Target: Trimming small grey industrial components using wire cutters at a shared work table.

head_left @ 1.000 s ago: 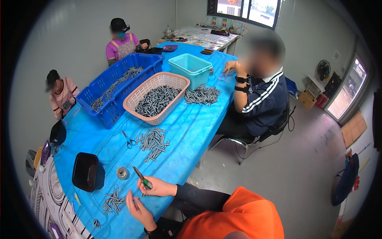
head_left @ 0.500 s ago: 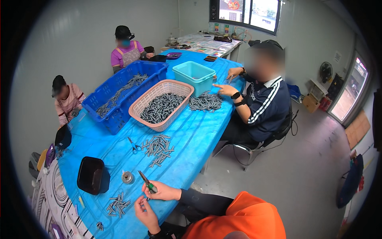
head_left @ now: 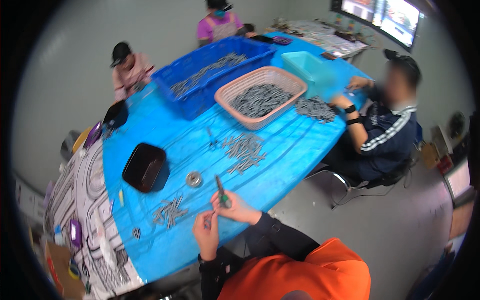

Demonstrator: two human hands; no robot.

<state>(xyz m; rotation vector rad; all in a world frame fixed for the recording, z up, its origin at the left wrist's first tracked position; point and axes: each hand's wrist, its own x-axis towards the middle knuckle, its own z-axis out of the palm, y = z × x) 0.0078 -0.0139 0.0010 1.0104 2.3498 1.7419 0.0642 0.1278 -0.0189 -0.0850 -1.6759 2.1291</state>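
My right hand (head_left: 239, 210) is closed around green-handled pliers (head_left: 222, 192), their dark jaws pointing up and away over the blue-covered table. Just left of it my left hand (head_left: 206, 234) is pinched closed, its fingertips meeting the right hand's; whatever small thing is between them I cannot make out. A small pile of grey, rod-like pieces (head_left: 170, 212) lies on the table left of my hands. Beyond the pliers lies a larger pile of similar pieces (head_left: 244, 152). A small round glass-and-metal jar (head_left: 194, 179) stands between the piles, near a black bin (head_left: 145, 167).
Farther back stand a pink basket (head_left: 232, 107) and a blue crate (head_left: 192, 102), both holding grey pieces, and a turquoise bin (head_left: 296, 64). Scissors (head_left: 211, 139) lie near the larger pile. A co-worker (head_left: 385, 135) sits at the right; two others sit across the table.
The whole view has swung, so the table and people appear shifted right and upward. My hands remain close together, with the pliers still in the right one.
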